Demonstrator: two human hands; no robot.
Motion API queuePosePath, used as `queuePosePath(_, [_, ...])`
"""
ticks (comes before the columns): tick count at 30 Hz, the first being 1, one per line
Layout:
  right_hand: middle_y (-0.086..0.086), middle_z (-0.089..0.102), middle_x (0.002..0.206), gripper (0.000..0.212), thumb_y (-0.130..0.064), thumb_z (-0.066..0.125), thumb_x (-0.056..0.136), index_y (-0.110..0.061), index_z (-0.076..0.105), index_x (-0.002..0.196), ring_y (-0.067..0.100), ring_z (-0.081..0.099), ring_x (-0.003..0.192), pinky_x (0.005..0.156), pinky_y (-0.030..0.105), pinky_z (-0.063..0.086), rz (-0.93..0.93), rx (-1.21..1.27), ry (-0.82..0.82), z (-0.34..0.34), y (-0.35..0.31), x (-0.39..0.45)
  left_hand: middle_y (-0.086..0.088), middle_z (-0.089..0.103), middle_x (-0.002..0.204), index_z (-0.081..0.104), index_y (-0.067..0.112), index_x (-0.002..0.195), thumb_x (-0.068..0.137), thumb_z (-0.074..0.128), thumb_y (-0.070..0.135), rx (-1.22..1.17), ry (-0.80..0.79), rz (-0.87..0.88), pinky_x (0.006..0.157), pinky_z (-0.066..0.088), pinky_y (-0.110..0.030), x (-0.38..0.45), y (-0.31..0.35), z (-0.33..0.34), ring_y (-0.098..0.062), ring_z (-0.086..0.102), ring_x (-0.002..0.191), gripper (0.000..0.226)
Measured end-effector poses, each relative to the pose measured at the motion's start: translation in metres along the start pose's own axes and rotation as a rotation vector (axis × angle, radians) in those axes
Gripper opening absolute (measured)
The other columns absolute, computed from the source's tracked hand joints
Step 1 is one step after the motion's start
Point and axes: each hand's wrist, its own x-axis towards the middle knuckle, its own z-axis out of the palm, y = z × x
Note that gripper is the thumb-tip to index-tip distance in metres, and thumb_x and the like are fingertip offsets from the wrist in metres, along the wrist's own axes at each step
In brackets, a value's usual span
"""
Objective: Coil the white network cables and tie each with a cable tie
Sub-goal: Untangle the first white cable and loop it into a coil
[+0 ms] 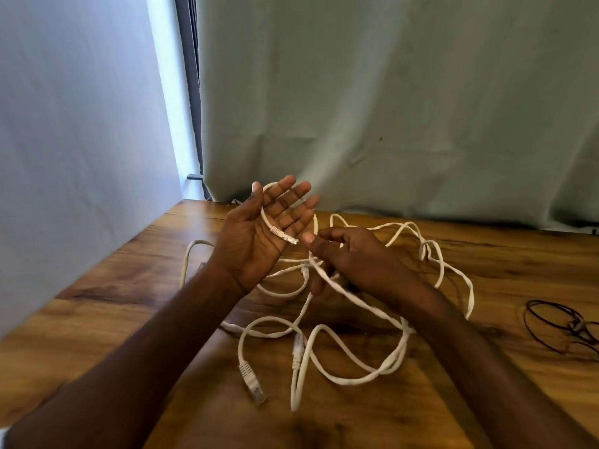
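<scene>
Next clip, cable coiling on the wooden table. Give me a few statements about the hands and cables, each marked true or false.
1. The left hand is palm up with a cable plug lying across its straight fingers. True.
2. The right hand is empty. False: its fingers curl round a stretch of white network cable.
3. The white cables are already coiled and tied. False: they lie loose and tangled on the wooden table.
4. A dark thin cable lies on the table at the right. True.
</scene>
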Motion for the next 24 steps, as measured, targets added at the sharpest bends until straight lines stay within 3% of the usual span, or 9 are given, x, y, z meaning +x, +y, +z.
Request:
queuePosePath(2, [0.010, 0.076, 0.072, 0.042, -0.055, 0.051, 0.103, -0.017, 0.070, 0.109, 0.033, 0.066, 0.054, 0.050, 0.034, 0.052, 0.009, -0.078, -0.021, 0.001, 0.001, -0.004, -0.023, 0.058, 0.149, 0.050, 0.012, 0.150, 0.112, 0.035, 0.042, 0.105, 0.057, 0.037, 0.110, 0.051, -0.056, 0.000, -0.002, 0.001, -0.050, 0.059, 0.132, 0.051])
queuePosePath(5, [0.016, 0.075, 0.072, 0.059, -0.057, 0.045, 0.104, -0.005, 0.074, 0.101, 0.024, 0.063, 0.047, 0.046, 0.027, 0.048, 0.002, 0.009, -0.101, -0.002, -0.002, -0.009, -0.016, 0.063, 0.145, 0.054, 0.015, 0.149, 0.112, 0.036, 0.043, 0.375, 0.179, 0.085, 0.106, 0.054, -0.054, -0.003, -0.007, 0.001, -0.043, 0.064, 0.127, 0.049])
queuePosePath(8, [0.016, 0.075, 0.076, 0.036, -0.039, 0.058, 0.103, -0.008, 0.075, 0.108, 0.019, 0.059, 0.045, 0.044, 0.025, 0.044, -0.085, 0.044, -0.199, -0.009, -0.003, -0.010, -0.014, 0.069, 0.136, 0.060, 0.006, 0.137, 0.112, 0.035, 0.045, 0.665, 0.237, 0.141, 0.108, 0.053, -0.055, -0.006, -0.014, 0.001, -0.036, 0.066, 0.126, 0.052])
queuePosePath(11, [0.011, 0.074, 0.072, 0.021, -0.026, 0.064, 0.101, -0.011, 0.077, 0.108, 0.024, 0.058, 0.050, 0.046, 0.025, 0.047, -0.161, -0.142, -0.250, -0.012, 0.004, -0.009, -0.012, 0.072, 0.126, 0.066, 0.009, 0.122, 0.114, 0.033, 0.038, 0.948, 0.195, 0.180, 0.092, 0.061, -0.045, -0.007, -0.018, 0.002, -0.028, 0.070, 0.119, 0.045])
queuePosePath(13, [0.006, 0.072, 0.067, 0.018, -0.023, 0.066, 0.100, -0.012, 0.077, 0.110, 0.020, 0.059, 0.051, 0.046, 0.023, 0.047, -0.191, -0.189, -0.242, -0.014, 0.007, -0.008, -0.015, 0.074, 0.114, 0.067, 0.012, 0.115, 0.115, 0.032, 0.034, 1.056, 0.160, 0.205, 0.082, 0.061, -0.037, -0.008, -0.017, 0.001, -0.025, 0.074, 0.106, 0.041])
queuePosePath(16, [-0.005, 0.063, 0.057, 0.018, -0.011, 0.064, 0.100, -0.005, 0.077, 0.110, 0.005, 0.053, 0.048, 0.046, 0.017, 0.041, -0.272, -0.107, -0.197, -0.020, 0.007, -0.007, -0.013, 0.073, 0.091, 0.065, 0.006, 0.110, 0.115, 0.031, 0.036, 1.094, 0.125, 0.159, 0.058, 0.055, -0.028, -0.010, -0.010, 0.000, -0.025, 0.071, 0.074, 0.046])
queuePosePath(18, [-0.008, 0.058, 0.055, 0.018, -0.006, 0.063, 0.100, 0.001, 0.077, 0.109, 0.004, 0.048, 0.049, 0.046, 0.017, 0.038, -0.326, -0.031, -0.188, -0.021, 0.009, -0.007, -0.009, 0.068, 0.079, 0.063, 0.004, 0.104, 0.116, 0.028, 0.034, 1.090, 0.116, 0.120, 0.048, 0.048, -0.025, -0.012, -0.006, 0.001, -0.021, 0.063, 0.059, 0.047])
queuePosePath(21, [-0.007, 0.057, 0.055, 0.017, -0.004, 0.063, 0.100, 0.002, 0.077, 0.106, 0.007, 0.046, 0.050, 0.046, 0.018, 0.037, -0.365, -0.014, -0.197, -0.021, 0.009, -0.008, -0.007, 0.064, 0.072, 0.064, 0.005, 0.099, 0.115, 0.027, 0.029, 1.104, 0.103, 0.055, 0.043, 0.045, -0.026, -0.013, -0.001, 0.004, -0.021, 0.056, 0.052, 0.047])
queuePosePath(24, [-0.005, 0.056, 0.056, 0.018, -0.006, 0.062, 0.101, 0.002, 0.078, 0.104, 0.007, 0.046, 0.050, 0.046, 0.020, 0.037, -0.380, 0.012, -0.187, -0.022, 0.008, -0.008, -0.011, 0.066, 0.073, 0.068, 0.005, 0.096, 0.115, 0.037, 0.027, 1.106, -0.024, 0.029, 0.043, 0.044, -0.027, -0.017, 0.002, 0.004, -0.030, 0.055, 0.055, 0.043])
